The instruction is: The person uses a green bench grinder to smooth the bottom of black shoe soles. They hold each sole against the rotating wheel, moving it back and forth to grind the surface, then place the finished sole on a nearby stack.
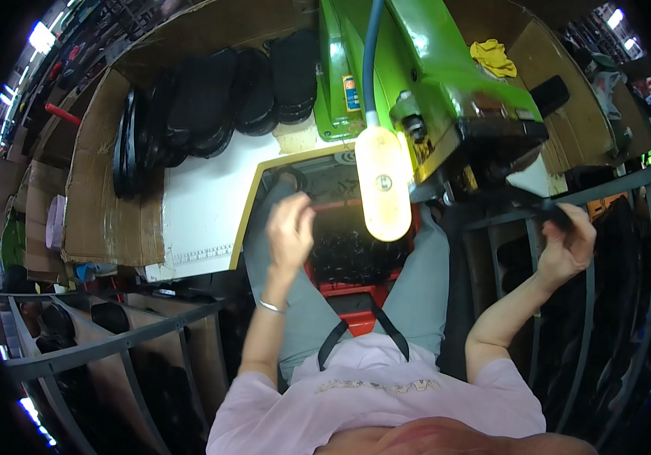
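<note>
My right hand (569, 243) is closed on the end of a black shoe sole (526, 199), seen nearly edge-on, which reaches left to beneath the dark head of a green machine (447, 76). The sole's far end is hidden there. My left hand (291, 231) is raised over my lap, left of the lit lamp (384, 189), fingers loosely bent and holding nothing I can see. Black soles (200, 102) are stacked in several piles on the white tabletop (204, 201), beyond my left hand.
Cardboard walls (113, 235) stand around the tabletop. A yellow cloth (494, 58) and a black piece (550, 96) lie right of the machine. Metal racks with dark items flank me, their rails (125, 341) close to my elbows. A red crate (341, 284) sits between my legs.
</note>
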The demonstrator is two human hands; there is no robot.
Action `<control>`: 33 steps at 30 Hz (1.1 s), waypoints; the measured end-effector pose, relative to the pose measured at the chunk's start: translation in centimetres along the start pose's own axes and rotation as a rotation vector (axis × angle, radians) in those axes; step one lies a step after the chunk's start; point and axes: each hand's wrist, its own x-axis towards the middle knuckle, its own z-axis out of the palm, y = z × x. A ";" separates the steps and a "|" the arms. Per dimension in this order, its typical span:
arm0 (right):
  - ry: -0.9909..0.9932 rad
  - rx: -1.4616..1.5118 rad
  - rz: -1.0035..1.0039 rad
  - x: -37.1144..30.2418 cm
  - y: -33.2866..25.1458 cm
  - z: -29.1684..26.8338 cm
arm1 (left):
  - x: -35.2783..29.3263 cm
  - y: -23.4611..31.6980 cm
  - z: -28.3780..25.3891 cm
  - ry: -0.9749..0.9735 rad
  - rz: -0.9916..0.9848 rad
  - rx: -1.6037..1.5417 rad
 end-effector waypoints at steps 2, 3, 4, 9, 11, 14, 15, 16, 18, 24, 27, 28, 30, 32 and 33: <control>0.066 -0.093 -0.108 0.8 4.8 0.9 | 5.7 -1.9 -1.6 0.087 -0.010 0.098; -0.026 -0.195 -0.068 1.4 6.9 2.1 | 8.5 -3.0 -2.3 0.140 0.067 0.185; -0.062 -0.295 0.016 1.1 10.2 3.0 | 11.6 -2.9 -2.2 0.142 0.174 0.210; -0.312 -0.286 0.175 -2.9 26.1 5.2 | 20.2 -7.5 3.3 -0.064 0.477 0.214; -0.347 -0.301 0.228 -2.8 26.1 6.1 | 20.4 -9.0 3.4 -0.138 0.321 0.245; -0.399 -0.325 0.244 -1.8 24.8 6.0 | 19.2 -8.6 2.7 -0.014 0.360 0.189; -0.415 -0.325 0.274 -2.0 24.6 5.7 | 18.8 -7.2 2.3 0.014 0.401 0.195; -0.433 -0.327 0.299 -2.0 24.6 5.3 | 18.5 -5.5 2.0 0.049 0.441 0.197; -0.404 -0.377 0.270 -2.2 23.6 5.0 | 16.7 -3.1 0.4 0.155 0.431 0.126; -0.532 0.209 0.546 -9.1 10.5 8.2 | 2.7 6.1 -6.8 0.394 0.111 -0.551; -0.648 0.484 0.666 -15.0 5.8 9.9 | -3.1 10.0 -6.8 0.285 -0.106 -0.888; -0.632 0.571 0.781 -17.4 5.3 10.0 | -3.7 10.9 -6.4 0.185 -0.213 -0.874; -0.573 0.861 1.038 -21.3 3.5 9.7 | -4.2 12.0 -5.0 0.003 -0.402 -1.079; -0.439 0.835 1.072 -26.9 4.3 7.7 | -4.4 11.6 -3.7 -0.129 -0.660 -1.179; -0.454 0.840 1.481 -26.6 2.6 6.8 | -4.8 10.9 -3.0 -0.097 -0.689 -1.335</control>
